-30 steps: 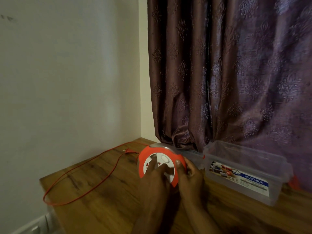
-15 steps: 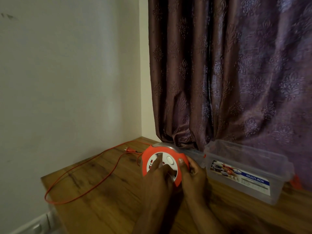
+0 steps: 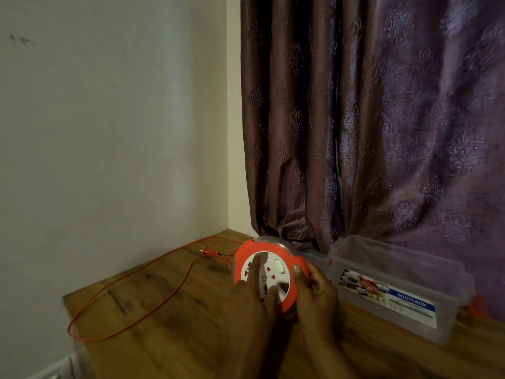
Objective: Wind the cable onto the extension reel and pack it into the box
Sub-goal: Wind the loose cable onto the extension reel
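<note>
An orange extension reel [image 3: 246,255] with a white socket face stands tilted on the wooden table [image 3: 169,318]. My right hand [image 3: 317,294] grips its right rim, thumb on the front. My left hand [image 3: 251,291] lies on the white face with the fingers stretched out, pressing it. The thin orange cable [image 3: 142,310] runs from the reel in a long loop over the table's left part and ends in a plug [image 3: 209,251] near the back corner. A clear plastic box [image 3: 396,285] with a blue label stands to the right of the reel, open on top.
A white wall borders the table on the left, and a purple patterned curtain [image 3: 382,132] hangs down to the table behind the reel and box. The table's left edge [image 3: 73,321] is close to the cable loop. Something orange [image 3: 476,306] peeks out behind the box.
My left hand's fingers have shifted across the white face, turning it. The cable loop and plug lie about where they were; the view has shifted slightly.
</note>
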Demonstrator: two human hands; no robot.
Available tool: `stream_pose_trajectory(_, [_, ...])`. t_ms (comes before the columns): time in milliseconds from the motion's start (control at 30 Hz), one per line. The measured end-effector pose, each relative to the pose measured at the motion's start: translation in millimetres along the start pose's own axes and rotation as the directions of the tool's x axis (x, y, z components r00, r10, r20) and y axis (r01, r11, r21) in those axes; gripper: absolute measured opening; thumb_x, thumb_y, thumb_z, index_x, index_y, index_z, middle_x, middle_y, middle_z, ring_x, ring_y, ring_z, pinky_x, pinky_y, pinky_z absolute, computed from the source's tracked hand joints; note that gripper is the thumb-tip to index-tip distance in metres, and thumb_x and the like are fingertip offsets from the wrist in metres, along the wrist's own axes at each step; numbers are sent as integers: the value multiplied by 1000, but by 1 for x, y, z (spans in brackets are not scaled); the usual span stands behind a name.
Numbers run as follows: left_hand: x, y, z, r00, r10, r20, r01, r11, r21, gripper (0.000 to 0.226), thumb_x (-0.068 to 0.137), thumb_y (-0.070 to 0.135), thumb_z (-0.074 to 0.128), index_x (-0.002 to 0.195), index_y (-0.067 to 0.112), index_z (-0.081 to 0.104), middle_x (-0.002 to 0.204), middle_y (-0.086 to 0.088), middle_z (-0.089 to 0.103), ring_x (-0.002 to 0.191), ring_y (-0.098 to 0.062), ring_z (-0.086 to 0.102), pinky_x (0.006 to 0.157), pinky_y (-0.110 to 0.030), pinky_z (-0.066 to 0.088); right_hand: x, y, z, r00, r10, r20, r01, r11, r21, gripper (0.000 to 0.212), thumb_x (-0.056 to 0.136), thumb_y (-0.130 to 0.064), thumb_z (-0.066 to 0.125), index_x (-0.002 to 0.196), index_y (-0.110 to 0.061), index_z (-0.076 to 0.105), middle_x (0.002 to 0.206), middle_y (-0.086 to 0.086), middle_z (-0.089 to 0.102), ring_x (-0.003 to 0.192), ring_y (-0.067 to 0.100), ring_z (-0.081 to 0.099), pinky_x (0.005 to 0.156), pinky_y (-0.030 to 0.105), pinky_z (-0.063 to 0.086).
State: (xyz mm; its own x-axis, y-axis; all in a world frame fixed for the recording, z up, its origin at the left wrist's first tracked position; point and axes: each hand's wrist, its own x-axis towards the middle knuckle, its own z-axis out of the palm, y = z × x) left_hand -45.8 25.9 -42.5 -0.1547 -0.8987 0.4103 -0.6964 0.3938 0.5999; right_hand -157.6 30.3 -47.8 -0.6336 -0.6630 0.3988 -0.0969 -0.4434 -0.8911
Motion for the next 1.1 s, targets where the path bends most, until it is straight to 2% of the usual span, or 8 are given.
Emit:
stream_pose_trajectory(100, [0, 1, 0, 1000, -17, 11, 17, 1000, 5, 68, 89, 64, 30, 143, 45, -8, 155, 4, 21, 133, -14, 35, 108, -28, 32, -2, -1, 3, 1000, 2, 16, -2, 1000, 13, 29, 87, -25, 64, 116, -21, 63, 99, -5, 67, 82, 3, 65, 56, 12, 53])
stream_pose_trajectory(200, [-1, -1, 2, 999, -40, -16, 40, 999, -3, 71, 86, 68, 31, 144, 45, -4, 154, 3, 25, 133, -17, 37, 106, -30, 35, -4, -1, 3, 1000, -2, 18, 2, 1000, 26, 28, 87, -24, 64, 115, -23, 62, 95, -9, 64, 77, -5, 61, 52, 6, 49])
stream_pose_trajectory(400, [0, -3, 4, 996, -74, -47, 73, 997, -13, 65, 91, 59, 37, 146, 42, 6, 148, 3, 37, 125, -15, 45, 101, -28, 41, -4, 2, 4, 999, -8, 47, 7, 1000, 27, 31, 87, -25, 64, 118, -19, 63, 100, -5, 66, 78, -3, 63, 54, 9, 51])
stream_pose_trajectory(567, [-2, 2, 8, 996, -57, -65, 60, 998, 32, 58, 94, 41, 44, 143, 47, 14, 153, -2, 25, 130, -21, 39, 101, -34, 42, -4, 0, 4, 998, 4, 56, -7, 998, 55, 29, 87, -21, 65, 116, -17, 64, 96, -3, 69, 73, 1, 67, 52, 11, 52])
stream_pose_trajectory(633, [-3, 4, 9, 996, -44, -76, 45, 999, 13, 57, 90, 38, 53, 139, 49, 25, 156, -1, 19, 134, -23, 35, 103, -35, 40, -4, -1, 3, 998, 3, 61, -6, 998, 61, 25, 87, -21, 64, 112, -21, 64, 91, -6, 69, 69, 0, 69, 52, 12, 52])
stream_pose_trajectory(833, [-4, 2, 5, 992, 48, -112, -44, 998, 36, 63, 65, 47, 78, 121, 49, 50, 153, 8, 28, 136, -20, 34, 107, -37, 36, -6, -1, 3, 999, 7, 51, -9, 999, 37, 30, 87, -26, 63, 116, -17, 64, 98, -3, 69, 79, 5, 67, 55, 12, 54])
stream_pose_trajectory(967, [-5, 4, -1, 972, 105, -211, -117, 992, -48, 30, 78, 24, 71, 102, 40, 66, 149, 6, 37, 137, -20, 34, 107, -37, 34, -5, -2, 4, 999, 8, 52, -10, 999, 36, 26, 87, -24, 64, 113, -20, 65, 96, -3, 68, 78, 1, 65, 54, 10, 52])
stream_pose_trajectory(1100, [-4, 4, -4, 966, 118, -230, -145, 984, -104, 26, 85, 13, 61, 94, 35, 70, 147, 2, 41, 137, -20, 34, 109, -39, 34, -5, -4, 5, 999, 2, 53, -3, 1000, 31, 18, 87, -24, 65, 105, -29, 62, 94, -5, 68, 82, 6, 67, 58, 13, 55])
